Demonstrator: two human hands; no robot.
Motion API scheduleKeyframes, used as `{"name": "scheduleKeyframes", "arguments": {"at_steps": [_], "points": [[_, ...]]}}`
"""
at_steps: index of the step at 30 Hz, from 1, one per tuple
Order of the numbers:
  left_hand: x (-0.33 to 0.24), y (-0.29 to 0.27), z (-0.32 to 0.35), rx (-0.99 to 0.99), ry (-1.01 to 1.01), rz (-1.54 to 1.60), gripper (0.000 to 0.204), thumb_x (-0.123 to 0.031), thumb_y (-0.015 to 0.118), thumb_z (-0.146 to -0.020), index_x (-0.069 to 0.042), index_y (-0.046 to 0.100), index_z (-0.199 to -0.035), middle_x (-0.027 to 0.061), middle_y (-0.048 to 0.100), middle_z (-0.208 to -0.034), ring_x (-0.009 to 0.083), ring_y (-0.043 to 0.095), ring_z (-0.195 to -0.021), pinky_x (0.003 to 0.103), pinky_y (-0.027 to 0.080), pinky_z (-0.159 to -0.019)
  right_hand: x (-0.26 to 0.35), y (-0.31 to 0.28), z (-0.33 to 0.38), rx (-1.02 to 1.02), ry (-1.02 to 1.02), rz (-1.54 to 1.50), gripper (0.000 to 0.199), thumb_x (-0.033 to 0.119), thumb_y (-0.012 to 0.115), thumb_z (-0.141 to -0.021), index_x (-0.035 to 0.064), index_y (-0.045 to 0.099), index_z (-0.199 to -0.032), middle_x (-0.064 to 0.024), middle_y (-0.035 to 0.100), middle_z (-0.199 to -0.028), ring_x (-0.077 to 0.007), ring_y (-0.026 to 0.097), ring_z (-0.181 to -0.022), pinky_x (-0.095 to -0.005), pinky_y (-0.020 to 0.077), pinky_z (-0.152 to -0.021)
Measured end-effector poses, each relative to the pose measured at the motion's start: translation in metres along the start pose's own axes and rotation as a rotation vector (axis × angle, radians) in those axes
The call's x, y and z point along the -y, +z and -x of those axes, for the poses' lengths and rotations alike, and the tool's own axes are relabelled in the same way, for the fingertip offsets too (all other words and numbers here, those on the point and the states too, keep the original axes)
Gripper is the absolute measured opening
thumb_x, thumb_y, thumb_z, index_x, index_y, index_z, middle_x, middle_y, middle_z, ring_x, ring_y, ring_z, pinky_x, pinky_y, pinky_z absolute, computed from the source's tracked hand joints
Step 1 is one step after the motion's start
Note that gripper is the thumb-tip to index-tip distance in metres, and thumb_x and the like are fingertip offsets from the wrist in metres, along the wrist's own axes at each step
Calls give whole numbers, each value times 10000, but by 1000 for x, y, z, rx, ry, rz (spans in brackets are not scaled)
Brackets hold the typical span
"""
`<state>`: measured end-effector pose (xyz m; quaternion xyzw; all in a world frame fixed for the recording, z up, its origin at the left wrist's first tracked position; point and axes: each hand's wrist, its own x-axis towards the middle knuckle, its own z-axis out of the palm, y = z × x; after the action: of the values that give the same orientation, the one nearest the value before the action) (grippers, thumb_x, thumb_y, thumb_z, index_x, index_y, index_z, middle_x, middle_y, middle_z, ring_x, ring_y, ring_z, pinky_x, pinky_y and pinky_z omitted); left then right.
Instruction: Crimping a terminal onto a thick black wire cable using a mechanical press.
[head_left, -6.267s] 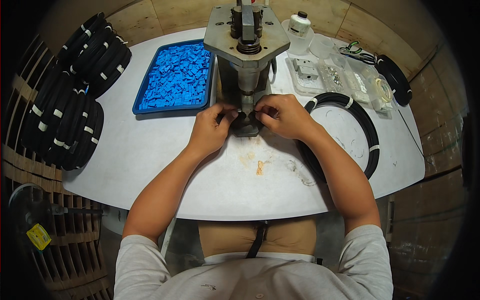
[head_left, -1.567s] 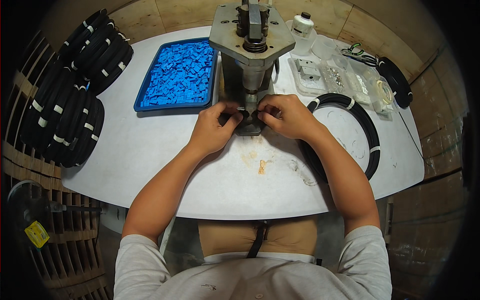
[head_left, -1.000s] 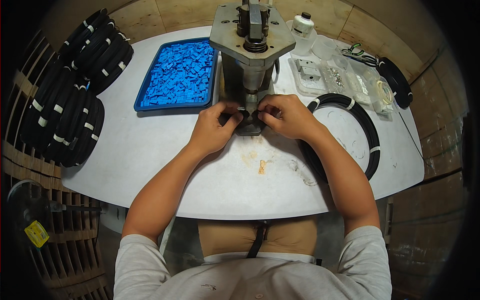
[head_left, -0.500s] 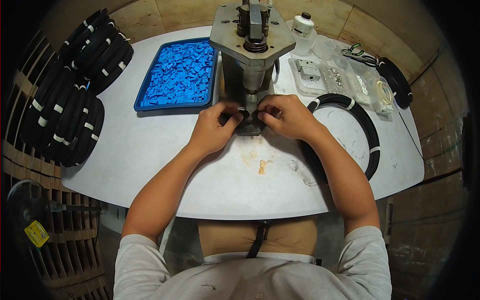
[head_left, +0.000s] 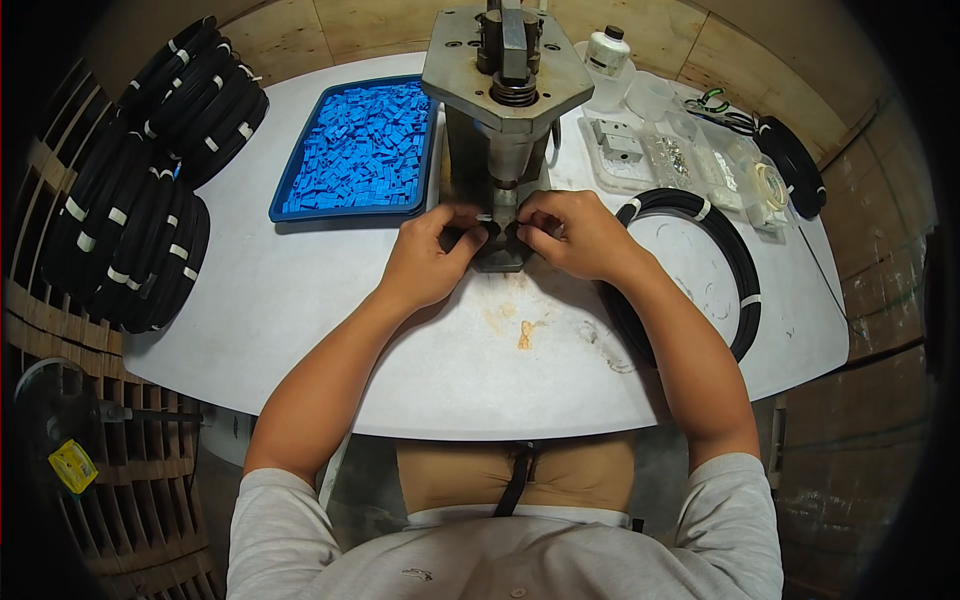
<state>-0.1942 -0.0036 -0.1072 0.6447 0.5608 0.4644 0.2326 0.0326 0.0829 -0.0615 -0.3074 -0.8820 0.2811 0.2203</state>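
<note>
Holding almost the same pose as half a second ago, the left hand (head_left: 425, 258) and right hand (head_left: 578, 235) meet at the foot of the grey press (head_left: 505, 110) in the upper middle of the frame; nothing on the counter (head_left: 300, 320) has shifted. Each grip is pressed together, pinching a small dark piece (head_left: 497, 232) under the press head. Upper left of the press sits a blue tray (head_left: 350, 150) heaped with blue rectangular clips. A white bottle (head_left: 607, 55) with a dark cap stands upper right, beside clear lidded boxes (head_left: 680, 155). Black hose coils (head_left: 140, 200) banded in white lie far left; another coil (head_left: 720, 260) rests right of the hands.
</note>
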Motion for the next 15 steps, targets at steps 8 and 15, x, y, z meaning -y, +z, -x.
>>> {"name": "scheduleKeyframes", "arguments": {"at_steps": [8,15], "points": [[-2,0,0,0,10,-3,325,-186,744,-933,24,707,-1178,179,775,-1034,280,756,-957,361,572,-855,-2,0,0,-5,-4,-3,182,142,715,-893,11,736,-1019,-167,726,-798,-307,717,-738,-388,566,-709],[0,0,0,-1,11,10,328,-187,747,-932,22,706,-1182,179,774,-1031,279,755,-952,361,573,-849,0,-1,0,6,1,8,184,133,730,-894,2,733,-1024,-151,728,-805,-270,713,-732,-368,574,-718]]}}
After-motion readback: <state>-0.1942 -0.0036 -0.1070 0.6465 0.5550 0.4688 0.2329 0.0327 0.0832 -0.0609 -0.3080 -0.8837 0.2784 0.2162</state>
